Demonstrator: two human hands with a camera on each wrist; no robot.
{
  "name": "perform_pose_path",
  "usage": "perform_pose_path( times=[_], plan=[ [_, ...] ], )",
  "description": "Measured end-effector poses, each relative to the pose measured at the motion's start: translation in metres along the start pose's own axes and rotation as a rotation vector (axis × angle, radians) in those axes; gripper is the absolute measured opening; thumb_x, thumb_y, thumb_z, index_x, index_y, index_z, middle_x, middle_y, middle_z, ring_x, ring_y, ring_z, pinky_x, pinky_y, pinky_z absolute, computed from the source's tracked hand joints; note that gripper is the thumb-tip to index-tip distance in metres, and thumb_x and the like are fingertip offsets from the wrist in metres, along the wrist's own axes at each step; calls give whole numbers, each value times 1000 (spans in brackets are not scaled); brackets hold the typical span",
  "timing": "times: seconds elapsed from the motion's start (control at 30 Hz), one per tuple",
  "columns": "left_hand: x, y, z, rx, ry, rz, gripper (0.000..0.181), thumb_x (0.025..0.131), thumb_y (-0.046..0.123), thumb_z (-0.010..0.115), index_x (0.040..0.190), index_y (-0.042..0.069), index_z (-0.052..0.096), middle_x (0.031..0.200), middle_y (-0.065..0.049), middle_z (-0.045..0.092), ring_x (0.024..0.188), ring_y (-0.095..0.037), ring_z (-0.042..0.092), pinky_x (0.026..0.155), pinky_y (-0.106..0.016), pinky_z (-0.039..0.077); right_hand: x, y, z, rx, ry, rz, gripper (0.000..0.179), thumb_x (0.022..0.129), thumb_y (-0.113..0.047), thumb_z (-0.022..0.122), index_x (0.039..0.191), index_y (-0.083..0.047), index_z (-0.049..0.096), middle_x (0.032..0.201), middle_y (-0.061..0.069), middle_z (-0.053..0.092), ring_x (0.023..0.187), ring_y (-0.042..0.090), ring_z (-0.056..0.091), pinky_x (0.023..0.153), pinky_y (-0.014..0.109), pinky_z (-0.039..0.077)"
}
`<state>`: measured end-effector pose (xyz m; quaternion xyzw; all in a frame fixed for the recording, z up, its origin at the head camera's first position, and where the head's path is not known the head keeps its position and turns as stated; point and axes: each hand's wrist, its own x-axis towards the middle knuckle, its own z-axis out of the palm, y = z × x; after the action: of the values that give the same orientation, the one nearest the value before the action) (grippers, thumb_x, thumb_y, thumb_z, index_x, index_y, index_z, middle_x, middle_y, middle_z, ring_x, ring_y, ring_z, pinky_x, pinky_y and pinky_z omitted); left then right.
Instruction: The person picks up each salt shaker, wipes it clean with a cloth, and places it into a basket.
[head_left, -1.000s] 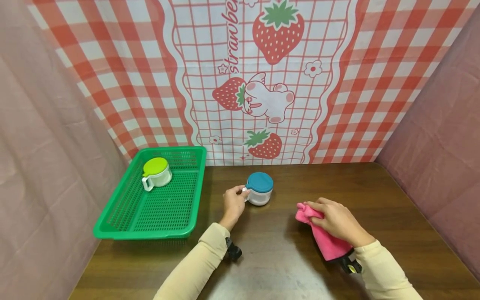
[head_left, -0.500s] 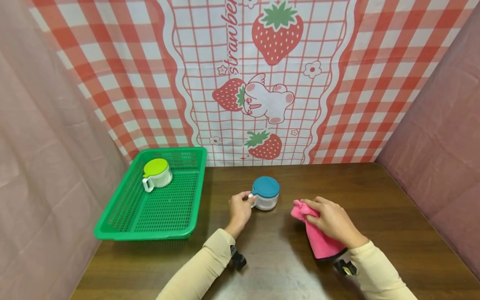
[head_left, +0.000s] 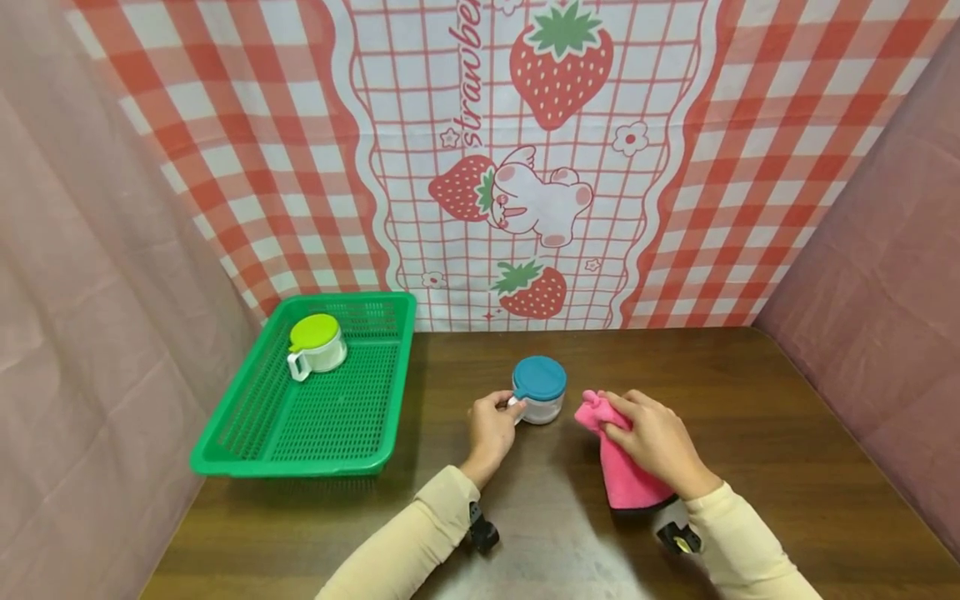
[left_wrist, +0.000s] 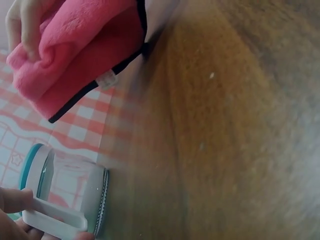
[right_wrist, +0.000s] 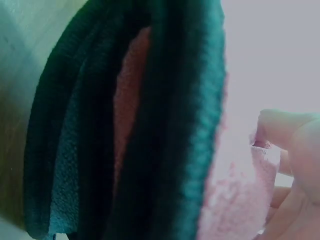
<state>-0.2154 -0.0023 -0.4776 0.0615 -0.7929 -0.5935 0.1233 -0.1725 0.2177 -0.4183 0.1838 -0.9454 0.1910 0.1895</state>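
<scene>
A clear jar (head_left: 542, 408) with a blue lid (head_left: 539, 378) stands upright on the wooden table. My left hand (head_left: 492, 430) pinches its white handle (left_wrist: 55, 218), which the left wrist view shows between thumb and fingers. To the right, my right hand (head_left: 660, 440) grips a folded pink cloth (head_left: 628, 471) with a dark edging. The cloth's bunched end is a short way from the jar, apart from it. Close up in the right wrist view, the cloth's dark edge (right_wrist: 175, 120) covers much of the picture, and part of the hand is hidden.
A green plastic basket (head_left: 402, 392) sits at the left of the table (head_left: 720, 392). Inside it, near the back, stands a similar jar with a lime-green lid (head_left: 314, 331). A red-checked strawberry curtain (head_left: 300, 167) hangs behind, and pink curtains close both sides.
The left hand has brought the blue-lidded jar right and slightly nearer. The right hand has moved left with the cloth, so the gap between cloth and jar has narrowed.
</scene>
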Motion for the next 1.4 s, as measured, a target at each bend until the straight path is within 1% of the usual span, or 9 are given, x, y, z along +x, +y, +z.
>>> perform_pose_path(
  times=[0.07,0.3,0.5,0.67,0.83,1.0,1.07,1.23,1.4],
  plan=[
    [-1,0,1,3,-4,9,23,82,11,77,99,-4,73,90,-14,75,82,-19,71,71,-28,58,1,-2,1,-1,-4,6,45,76,-18,81,118,-3,70,85,7,63,64,19,54,58,37,45],
    [-3,3,-1,61,-18,25,24,84,16,76,100,-2,74,91,-13,76,83,-18,71,71,-29,58,4,-9,8,-15,-22,30,46,77,-20,81,118,-3,69,83,8,62,62,18,52,57,35,44],
    [-4,2,-3,108,-37,35,23,84,16,75,99,-1,75,90,-13,76,84,-20,72,72,-31,57,6,-15,16,-42,-14,13,42,76,-19,81,114,-4,71,75,5,58,58,16,46,54,35,42],
    [-4,1,-5,107,-60,35,21,85,15,74,99,-1,75,92,-13,76,86,-20,71,73,-31,57,10,-20,21,-57,-3,24,38,76,-19,81,110,-5,72,74,5,57,58,21,51,53,39,44],
    [-4,2,-6,111,-69,41,19,85,14,74,97,0,75,90,-12,76,84,-19,70,71,-29,56,14,-27,27,-73,-4,49,34,77,-19,80,106,-6,71,74,8,58,59,28,57,53,45,46],
    [-4,3,-8,122,-82,45,17,86,15,73,95,0,74,89,-11,75,82,-17,67,70,-26,54,17,-32,36,-77,-14,98,40,78,-20,79,113,-3,70,80,12,62,65,34,61,55,48,49],
    [-4,3,-8,139,-90,59,17,86,15,72,95,1,74,88,-11,75,80,-17,66,70,-25,53,17,-34,40,-74,-14,117,42,78,-21,79,115,-2,70,82,14,64,67,34,62,56,49,50],
    [-3,2,-9,172,-108,89,16,87,15,71,94,1,73,87,-11,74,80,-19,65,70,-27,51,17,-39,47,-74,0,139,33,78,-22,79,103,-2,71,79,14,63,67,35,63,57,50,52],
    [-2,1,-9,175,-116,93,15,87,14,70,94,0,73,88,-13,74,81,-21,66,70,-29,52,17,-44,53,-73,15,139,25,77,-21,80,89,-2,69,73,11,61,65,34,62,56,50,51]
  ],
)
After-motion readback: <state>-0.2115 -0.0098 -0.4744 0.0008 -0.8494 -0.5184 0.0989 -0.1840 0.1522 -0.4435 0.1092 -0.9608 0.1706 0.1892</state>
